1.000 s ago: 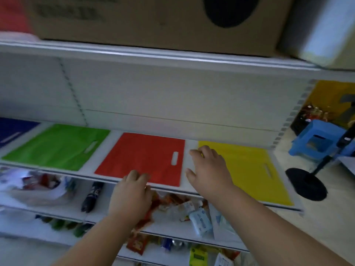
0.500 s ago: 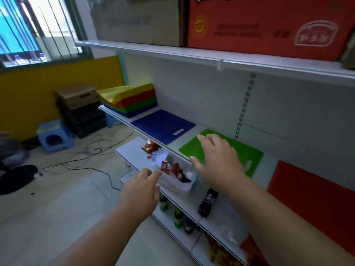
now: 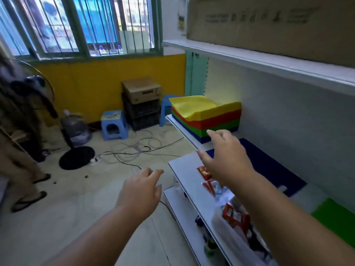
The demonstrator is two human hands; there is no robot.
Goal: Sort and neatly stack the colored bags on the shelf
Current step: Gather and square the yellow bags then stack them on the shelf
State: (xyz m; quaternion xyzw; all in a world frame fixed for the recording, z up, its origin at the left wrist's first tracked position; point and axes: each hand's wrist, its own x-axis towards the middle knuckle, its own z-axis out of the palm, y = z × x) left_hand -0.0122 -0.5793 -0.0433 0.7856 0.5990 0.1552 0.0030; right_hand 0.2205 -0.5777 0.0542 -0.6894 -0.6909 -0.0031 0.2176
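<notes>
At the shelf's [image 3: 184, 129] far left end stands a thick stack of bags [image 3: 209, 116], layered yellow on top, then red, green and blue. A single blue bag [image 3: 272, 166] lies flat on the shelf nearer me, and a green bag [image 3: 338, 219] shows at the right edge. My right hand [image 3: 224, 158] hovers with spread fingers just short of the stack, holding nothing. My left hand [image 3: 140, 191] hangs lower over the floor, fingers loosely bent and empty.
Snack packets [image 3: 211, 181] and bottles fill the lower shelves [image 3: 184, 179]. Cables [image 3: 134, 150], a fan base [image 3: 76, 157], blue stools [image 3: 114, 124], a water jug and stacked crates [image 3: 142, 104] stand on the floor. A person's legs [image 3: 21, 169] are at the left. A cardboard box [image 3: 269, 25] sits overhead.
My view has swung left along the shelf, from the red and yellow bags to the layered stack. Both hands travelled left with it, the right one now close to the stack.
</notes>
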